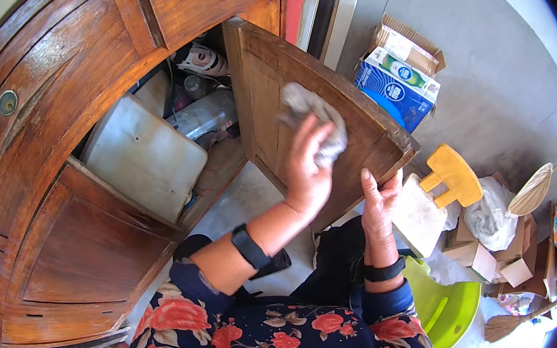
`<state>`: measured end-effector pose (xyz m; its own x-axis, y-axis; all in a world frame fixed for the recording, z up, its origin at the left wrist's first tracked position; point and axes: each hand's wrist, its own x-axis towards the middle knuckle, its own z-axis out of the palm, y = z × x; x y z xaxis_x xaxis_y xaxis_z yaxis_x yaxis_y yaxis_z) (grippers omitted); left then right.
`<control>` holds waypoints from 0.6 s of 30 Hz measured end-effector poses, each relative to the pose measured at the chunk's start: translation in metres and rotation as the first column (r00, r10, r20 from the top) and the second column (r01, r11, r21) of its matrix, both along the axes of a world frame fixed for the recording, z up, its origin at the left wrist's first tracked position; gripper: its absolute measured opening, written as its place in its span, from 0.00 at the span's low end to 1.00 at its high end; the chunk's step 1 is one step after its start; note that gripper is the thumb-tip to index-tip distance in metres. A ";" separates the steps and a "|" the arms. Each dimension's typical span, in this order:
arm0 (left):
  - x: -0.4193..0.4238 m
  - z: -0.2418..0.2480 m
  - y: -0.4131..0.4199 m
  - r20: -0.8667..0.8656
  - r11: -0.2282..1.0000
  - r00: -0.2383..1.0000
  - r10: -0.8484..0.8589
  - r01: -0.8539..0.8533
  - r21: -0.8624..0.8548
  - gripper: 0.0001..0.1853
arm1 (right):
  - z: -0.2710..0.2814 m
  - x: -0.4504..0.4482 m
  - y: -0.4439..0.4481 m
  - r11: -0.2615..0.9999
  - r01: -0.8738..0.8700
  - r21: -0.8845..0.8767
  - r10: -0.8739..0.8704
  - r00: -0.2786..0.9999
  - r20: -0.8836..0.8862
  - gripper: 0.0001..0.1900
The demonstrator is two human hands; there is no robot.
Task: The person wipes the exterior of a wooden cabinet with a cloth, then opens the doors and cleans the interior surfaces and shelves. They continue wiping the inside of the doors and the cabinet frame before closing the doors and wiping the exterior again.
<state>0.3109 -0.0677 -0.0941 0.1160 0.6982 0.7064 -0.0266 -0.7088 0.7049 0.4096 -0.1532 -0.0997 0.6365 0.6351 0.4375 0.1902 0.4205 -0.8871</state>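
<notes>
A wooden cabinet [92, 94] with carved fronts fills the left side. Its door [268, 92] stands swung out, the inner face towards me. My left hand [311, 170] presses a grey-white cloth [320, 121] against that face; the cloth is slightly blurred. At the door's outer lower corner, my right hand [381, 204] grips the edge between thumb and fingers. Inside the opened compartment are a whitish plastic panel [147, 155], a clear plastic container [207, 113], thin cords and other items I cannot make out.
Behind the door, a blue beer carton [397, 92] stands by the wall. To the right are a small yellow-backed chair [454, 175], a white plastic bag [492, 206], cardboard boxes [518, 256] and a straw broom [503, 325]. A lime-green plastic seat [457, 311] is beside my right arm.
</notes>
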 end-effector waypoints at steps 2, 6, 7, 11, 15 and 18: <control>0.004 0.002 -0.021 0.077 0.992 0.990 -0.122 0.124 -0.018 0.23 | 0.000 -0.005 -0.001 1.000 -0.017 0.023 0.017 1.000 0.011 0.27; -0.010 -0.007 -0.001 -0.130 0.958 0.991 -0.029 0.064 0.279 0.27 | 0.003 -0.010 -0.005 0.998 -0.055 0.002 0.055 0.998 0.021 0.27; -0.013 -0.010 0.008 -0.167 0.945 0.986 -0.018 0.072 0.319 0.28 | 0.004 -0.010 -0.006 0.999 -0.034 -0.012 0.034 0.999 0.026 0.27; -0.015 -0.018 0.019 -0.144 0.940 0.989 0.026 0.025 0.340 0.30 | 0.003 -0.010 -0.013 0.993 -0.111 0.028 0.108 0.990 0.091 0.31; -0.016 -0.010 0.012 0.011 0.970 0.995 0.103 -0.103 0.219 0.27 | 0.000 -0.020 -0.020 0.984 -0.179 0.010 0.179 0.983 0.040 0.31; -0.027 0.000 0.021 0.085 0.988 0.990 0.110 -0.119 0.103 0.26 | -0.003 -0.034 -0.023 0.984 -0.172 -0.047 0.174 0.984 0.036 0.25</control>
<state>0.2840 -0.0468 -0.0939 -0.0196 0.6231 0.7819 0.0064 -0.7820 0.6233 0.3752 -0.1764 -0.1022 0.4978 0.7533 0.4298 0.1532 0.4113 -0.8985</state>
